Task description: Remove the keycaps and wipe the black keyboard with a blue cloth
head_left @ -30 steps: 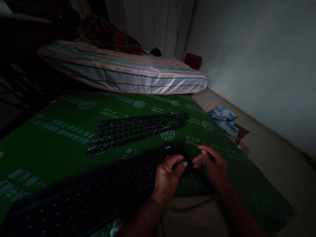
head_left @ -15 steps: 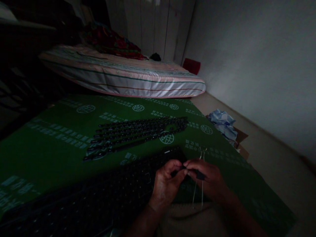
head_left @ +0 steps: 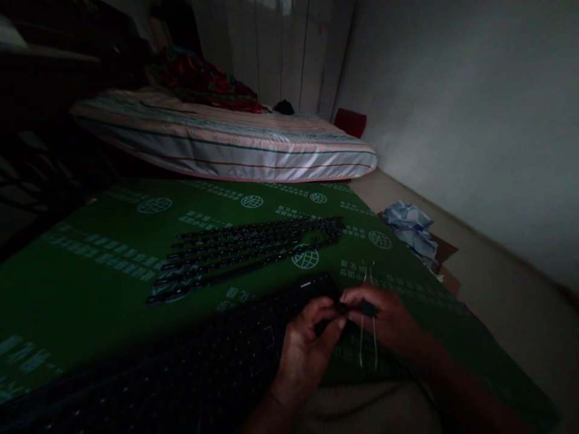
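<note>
My left hand point(head_left: 307, 343) and my right hand point(head_left: 384, 319) meet over the right end of a black keyboard point(head_left: 190, 367) that lies on a green printed cloth point(head_left: 90, 283). Both hands are closed in a pinch around a small dark object point(head_left: 350, 308) between the fingertips; it is too dark to name. Thin pale wires point(head_left: 367, 337) hang down from my right hand. Beyond the keyboard, rows of loose black keycaps point(head_left: 244, 247) lie on the cloth.
A striped mattress point(head_left: 235, 144) with a red patterned bundle point(head_left: 203, 81) lies behind the cloth. Crumpled blue-white fabric point(head_left: 409, 226) sits on cardboard at the right, near a pale wall. A red object point(head_left: 350, 122) stands in the far corner.
My hands closed together over the keyboard's right end. My right hand now pinches the small dark object, and the thin wires have come into sight below it.
</note>
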A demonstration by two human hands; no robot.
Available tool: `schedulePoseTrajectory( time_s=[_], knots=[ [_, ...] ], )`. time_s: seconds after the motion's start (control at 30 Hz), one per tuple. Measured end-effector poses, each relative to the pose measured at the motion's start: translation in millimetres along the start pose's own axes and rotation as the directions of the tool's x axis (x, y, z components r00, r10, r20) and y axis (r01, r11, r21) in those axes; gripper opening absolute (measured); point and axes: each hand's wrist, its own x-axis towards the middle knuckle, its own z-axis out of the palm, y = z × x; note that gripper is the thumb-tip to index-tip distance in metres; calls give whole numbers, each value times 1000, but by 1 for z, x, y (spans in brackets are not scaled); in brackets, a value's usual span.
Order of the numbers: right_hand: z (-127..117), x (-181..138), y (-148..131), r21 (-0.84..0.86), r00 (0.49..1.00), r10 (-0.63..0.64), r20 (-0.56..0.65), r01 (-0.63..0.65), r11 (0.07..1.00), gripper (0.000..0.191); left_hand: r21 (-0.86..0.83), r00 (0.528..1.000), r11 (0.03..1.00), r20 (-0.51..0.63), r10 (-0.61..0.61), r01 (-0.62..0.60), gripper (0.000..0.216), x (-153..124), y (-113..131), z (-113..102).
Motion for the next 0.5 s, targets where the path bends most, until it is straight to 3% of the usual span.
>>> schedulePoseTrajectory(
  time_s=[0.27, 0.37, 0.5],
  knots=[
    [-25, 64, 98, -3, 971, 127, -205, -131, 991, 16, 234, 997, 969, 2, 74, -73, 22, -3, -9, 0],
    [-24, 81, 126, -15, 965, 153, -211, -160, 987, 21, 262, 991, 956, 15, 130, -130, 21, -4, -10, -1],
    [-18, 94, 143, 2, 971, 157, -178, -159, 987, 22, 295, 989, 944, 27, 143, -145, 24, -6, -12, -2]
  ],
)
